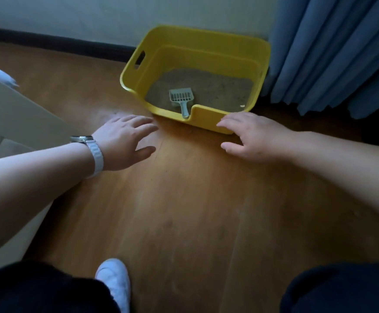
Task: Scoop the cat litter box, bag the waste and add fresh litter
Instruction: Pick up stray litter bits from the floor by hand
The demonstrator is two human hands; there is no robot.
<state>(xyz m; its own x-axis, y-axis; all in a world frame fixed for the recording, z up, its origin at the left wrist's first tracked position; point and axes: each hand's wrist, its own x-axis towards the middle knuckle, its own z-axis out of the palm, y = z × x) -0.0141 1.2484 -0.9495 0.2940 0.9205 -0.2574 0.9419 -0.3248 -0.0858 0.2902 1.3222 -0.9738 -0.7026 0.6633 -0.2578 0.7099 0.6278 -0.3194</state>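
Yellow litter box (208,123) just beyond both open hands — left hand (125,141), right hand (254,138)

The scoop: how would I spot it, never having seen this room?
Find the yellow litter box on the wooden floor beside the blue curtain. On its sandy litter lies the scoop: small, pale grey, slotted, handle resting in the near rim's notch.

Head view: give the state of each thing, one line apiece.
Litter box: on the floor, uncovered, part filled with litter.
Scoop: lying in the litter, handle in the front notch, unheld.
Left hand: open, holding nothing.
Right hand: open, beside the box's front wall.
Curtain: hanging down beside the box.
Wristwatch: worn on left wrist.
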